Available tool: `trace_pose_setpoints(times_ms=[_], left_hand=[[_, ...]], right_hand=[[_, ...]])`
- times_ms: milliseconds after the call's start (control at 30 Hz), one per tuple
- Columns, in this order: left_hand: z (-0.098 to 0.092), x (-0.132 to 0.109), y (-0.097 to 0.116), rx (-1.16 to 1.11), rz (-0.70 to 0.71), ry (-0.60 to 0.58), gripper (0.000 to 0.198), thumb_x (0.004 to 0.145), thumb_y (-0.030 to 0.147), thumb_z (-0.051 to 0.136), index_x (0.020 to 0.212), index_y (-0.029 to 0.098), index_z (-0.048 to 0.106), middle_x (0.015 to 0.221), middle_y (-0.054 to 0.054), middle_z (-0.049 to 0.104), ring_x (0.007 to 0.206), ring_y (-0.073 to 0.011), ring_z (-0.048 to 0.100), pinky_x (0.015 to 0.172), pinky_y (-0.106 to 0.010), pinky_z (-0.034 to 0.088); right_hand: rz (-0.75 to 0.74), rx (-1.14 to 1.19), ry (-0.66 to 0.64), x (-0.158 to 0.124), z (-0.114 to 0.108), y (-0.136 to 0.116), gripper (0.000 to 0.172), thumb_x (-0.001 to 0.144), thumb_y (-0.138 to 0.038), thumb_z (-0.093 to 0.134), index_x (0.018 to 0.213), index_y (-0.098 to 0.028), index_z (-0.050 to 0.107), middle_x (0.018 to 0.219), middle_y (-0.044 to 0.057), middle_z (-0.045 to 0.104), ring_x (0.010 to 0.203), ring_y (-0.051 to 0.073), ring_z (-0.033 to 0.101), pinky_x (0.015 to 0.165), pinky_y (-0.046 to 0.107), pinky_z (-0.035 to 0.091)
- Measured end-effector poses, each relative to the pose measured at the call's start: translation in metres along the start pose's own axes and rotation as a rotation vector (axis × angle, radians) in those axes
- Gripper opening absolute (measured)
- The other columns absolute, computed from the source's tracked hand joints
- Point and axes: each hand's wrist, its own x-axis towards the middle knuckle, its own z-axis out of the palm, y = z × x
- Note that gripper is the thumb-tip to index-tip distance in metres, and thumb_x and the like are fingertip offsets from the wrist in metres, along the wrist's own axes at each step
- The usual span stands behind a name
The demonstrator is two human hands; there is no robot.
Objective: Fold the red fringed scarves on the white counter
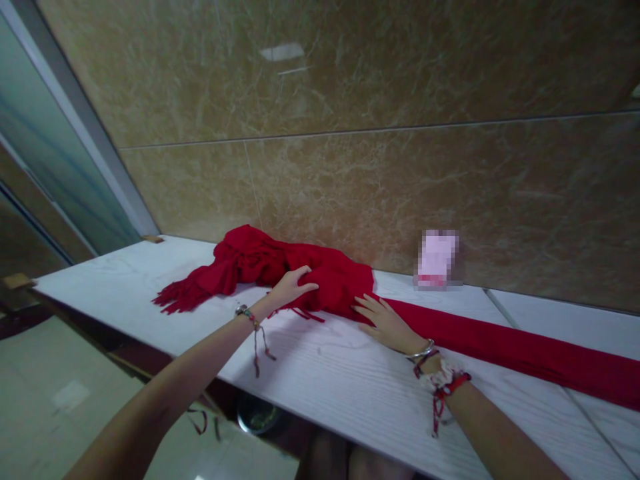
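Observation:
A long red scarf (500, 340) lies across the white tabletop. To the right it runs as a flat, narrow strip out of view; to the left it is bunched in a loose heap, with a fringed end (180, 293). My left hand (291, 288) rests on the bunched part, thumb and fingers apart, fingertips touching the cloth. Farther right, my right hand (387, 325) lies on the scarf's near edge where the heap meets the strip, its fingers spread. A few strands of fringe (305, 315) poke out between the hands.
A blurred-out pink, phone-shaped item (437, 260) leans against the brown marble-look wall (350, 180) behind the white table (310, 373). Below the near edge is a round metal bowl (257, 415). A glass panel with a metal frame (100, 127) stands at the left.

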Motion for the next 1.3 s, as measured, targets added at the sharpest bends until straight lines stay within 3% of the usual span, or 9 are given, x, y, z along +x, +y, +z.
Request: trace_pose_setpoints(times_ms=[167,333,467,633,733,867,1033,1167,1300], left_hand=[[-0.051,0.017,-0.003,0.229,0.039,0.002,0.030,0.078,0.043,0.048,0.084,0.015,0.055,0.085,-0.004,0.062,0.077,-0.0171,0.057,0.073,-0.027,0.044],[-0.105,0.010,-0.015,0.673,-0.017,-0.277,0.034,0.074,0.048,0.053,0.071,0.015,0.061,0.066,-0.003,0.061,0.061,-0.0157,0.056,0.062,-0.026,0.042],[-0.124,-0.006,-0.028,0.749,-0.072,-0.377,0.028,0.066,0.043,0.063,0.068,0.016,0.064,0.060,-0.001,0.061,0.056,-0.0149,0.054,0.060,-0.025,0.042],[-0.138,-0.012,-0.053,0.768,-0.139,-0.354,0.024,0.070,0.037,0.057,0.075,0.015,0.065,0.069,-0.002,0.064,0.062,-0.0154,0.056,0.063,-0.024,0.043],[-0.131,-0.012,-0.058,0.799,-0.115,-0.244,0.026,0.073,0.027,0.050,0.090,0.014,0.064,0.085,-0.008,0.065,0.076,-0.0213,0.058,0.071,-0.029,0.043],[-0.089,-0.033,-0.054,0.827,0.059,-0.079,0.037,0.078,0.018,0.037,0.107,0.012,0.058,0.113,-0.014,0.055,0.106,-0.0263,0.049,0.092,-0.038,0.034],[-0.047,-0.076,-0.070,0.747,-0.006,-0.328,0.048,0.086,0.040,0.033,0.131,0.021,0.036,0.140,-0.010,0.031,0.128,-0.0268,0.023,0.101,-0.047,0.021],[-0.053,-0.090,-0.084,0.714,-0.112,-0.499,0.049,0.090,0.041,0.026,0.135,0.022,0.028,0.144,-0.008,0.021,0.131,-0.0270,0.015,0.102,-0.049,0.016],[-0.066,-0.098,-0.076,0.664,0.013,-0.527,0.049,0.090,0.045,0.027,0.133,0.023,0.033,0.141,-0.007,0.030,0.129,-0.0234,0.022,0.103,-0.041,0.020]], right_hand=[[-0.011,0.038,0.043,-0.004,0.003,0.010,0.040,0.085,-0.034,0.042,0.122,-0.021,0.049,0.134,0.008,0.042,0.127,0.023,0.031,0.103,0.046,0.026],[-0.031,0.062,0.067,-0.004,0.003,0.011,0.039,0.085,-0.034,0.040,0.122,-0.025,0.049,0.132,0.006,0.044,0.126,0.023,0.032,0.102,0.047,0.028],[-0.012,0.048,0.036,-0.010,0.001,0.013,0.040,0.085,-0.036,0.040,0.122,-0.023,0.049,0.133,0.007,0.043,0.125,0.023,0.033,0.101,0.046,0.029],[0.002,-0.002,0.024,-0.025,-0.003,0.021,0.041,0.087,-0.037,0.037,0.124,-0.024,0.048,0.134,0.007,0.042,0.122,0.023,0.038,0.100,0.047,0.030],[0.014,-0.046,-0.004,-0.032,-0.005,0.021,0.041,0.088,-0.036,0.035,0.125,-0.023,0.046,0.134,0.007,0.041,0.123,0.023,0.036,0.100,0.047,0.030],[-0.015,-0.101,0.021,-0.035,-0.006,0.018,0.040,0.088,-0.033,0.032,0.125,-0.023,0.046,0.133,0.008,0.043,0.123,0.023,0.036,0.101,0.049,0.027],[0.121,-0.237,0.005,-0.040,-0.008,0.022,0.049,0.086,-0.044,0.034,0.132,-0.027,0.035,0.139,0.007,0.033,0.128,0.034,0.023,0.094,0.067,0.019],[0.181,-0.198,-0.163,-0.051,-0.016,0.022,0.048,0.088,-0.048,0.025,0.133,-0.033,0.030,0.142,0.003,0.027,0.128,0.033,0.021,0.093,0.065,0.025],[0.172,-0.175,-0.190,-0.073,-0.024,0.017,0.047,0.088,-0.049,0.023,0.132,-0.037,0.031,0.142,0.001,0.028,0.129,0.032,0.020,0.095,0.063,0.024]])
